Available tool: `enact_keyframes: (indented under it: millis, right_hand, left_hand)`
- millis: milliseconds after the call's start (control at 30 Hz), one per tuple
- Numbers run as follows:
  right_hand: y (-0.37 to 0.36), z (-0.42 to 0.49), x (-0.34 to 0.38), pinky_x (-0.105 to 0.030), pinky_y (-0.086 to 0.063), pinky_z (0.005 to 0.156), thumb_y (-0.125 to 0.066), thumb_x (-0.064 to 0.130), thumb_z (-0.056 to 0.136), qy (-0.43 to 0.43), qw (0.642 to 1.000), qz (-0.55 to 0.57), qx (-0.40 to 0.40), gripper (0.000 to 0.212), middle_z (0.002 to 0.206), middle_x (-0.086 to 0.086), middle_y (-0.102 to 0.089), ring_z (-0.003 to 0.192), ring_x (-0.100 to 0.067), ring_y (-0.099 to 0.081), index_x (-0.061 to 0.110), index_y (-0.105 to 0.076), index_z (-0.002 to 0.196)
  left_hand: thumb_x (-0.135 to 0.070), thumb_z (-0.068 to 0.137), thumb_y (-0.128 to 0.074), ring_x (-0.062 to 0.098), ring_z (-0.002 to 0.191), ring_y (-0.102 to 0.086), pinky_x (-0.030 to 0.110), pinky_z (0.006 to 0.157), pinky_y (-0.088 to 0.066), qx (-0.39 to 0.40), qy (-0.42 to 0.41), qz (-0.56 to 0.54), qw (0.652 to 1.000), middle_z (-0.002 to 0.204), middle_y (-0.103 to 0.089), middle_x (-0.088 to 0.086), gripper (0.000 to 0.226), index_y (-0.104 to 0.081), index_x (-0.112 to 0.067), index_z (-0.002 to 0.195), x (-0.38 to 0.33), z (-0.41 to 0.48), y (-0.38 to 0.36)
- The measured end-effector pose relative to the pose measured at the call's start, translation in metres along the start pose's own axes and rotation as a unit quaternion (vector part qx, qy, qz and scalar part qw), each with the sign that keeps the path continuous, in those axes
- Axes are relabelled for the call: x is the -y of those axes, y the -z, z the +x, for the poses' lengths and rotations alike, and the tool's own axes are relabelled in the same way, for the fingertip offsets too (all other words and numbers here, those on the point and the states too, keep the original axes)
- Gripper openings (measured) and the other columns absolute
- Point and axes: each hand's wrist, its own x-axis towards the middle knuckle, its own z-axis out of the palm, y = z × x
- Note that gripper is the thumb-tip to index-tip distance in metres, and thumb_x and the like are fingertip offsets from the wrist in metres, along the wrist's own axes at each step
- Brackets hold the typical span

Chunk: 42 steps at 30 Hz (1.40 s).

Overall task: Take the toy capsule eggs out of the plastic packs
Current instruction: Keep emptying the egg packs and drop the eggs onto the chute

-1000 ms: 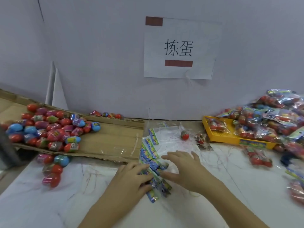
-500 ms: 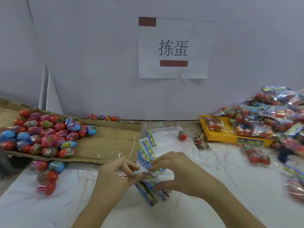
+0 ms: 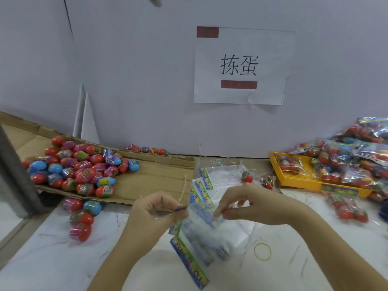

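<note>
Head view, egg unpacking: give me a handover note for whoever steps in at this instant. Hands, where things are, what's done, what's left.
Left hand: pinches one edge of a bunch of flat, empty-looking packs.
Right hand: pinches the opposite edge of the same bunch.
Done: many loose eggs lie on the cardboard, with a few beside it on the table.
Left: full packs are piled on and around the yellow tray at the right. One stray egg lies beyond the hands.
</note>
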Motion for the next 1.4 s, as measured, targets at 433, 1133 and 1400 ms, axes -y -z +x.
enact_keyframes:
  millis: [433,1133,1400]
  right_hand:
    - [0.011,0.007,0.024,-0.028,-0.023,0.098,-0.074,0.039,0.074,0.139,0.955,-0.132,-0.228,0.006,0.118,0.028,-0.044,0.115,0.018,-0.026,0.034,-0.073,0.078]
    - [-0.018,0.036,-0.028,-0.029,-0.045,0.083,-0.043,0.063,0.086,-0.13,0.946,0.096,-0.281,0.059,0.115,0.015,-0.062,0.099,-0.006,-0.059,0.032,-0.049,0.136]
    - [-0.033,0.041,0.019,-0.033,-0.058,0.06,-0.084,0.065,0.046,-0.066,0.902,0.386,-0.182,0.076,0.093,0.001,-0.073,0.076,-0.018,-0.071,0.036,-0.06,0.112]
  left_hand:
    - [-0.046,0.067,-0.069,0.014,0.085,-0.07,0.016,0.071,-0.052,-0.018,0.055,-0.076,0.995,0.09,-0.076,-0.001,0.033,-0.077,-0.022,0.089,-0.002,0.006,0.014]
    - [-0.009,0.087,-0.067,0.008,0.055,-0.061,0.022,0.056,-0.054,-0.059,0.184,-0.125,0.973,0.068,-0.071,0.003,0.019,-0.077,-0.018,0.074,0.005,0.009,0.007]
    - [-0.005,0.09,-0.064,0.007,0.061,-0.063,0.022,0.06,-0.056,-0.051,0.13,-0.075,0.987,0.07,-0.072,-0.003,0.027,-0.077,-0.025,0.077,0.004,0.006,0.004]
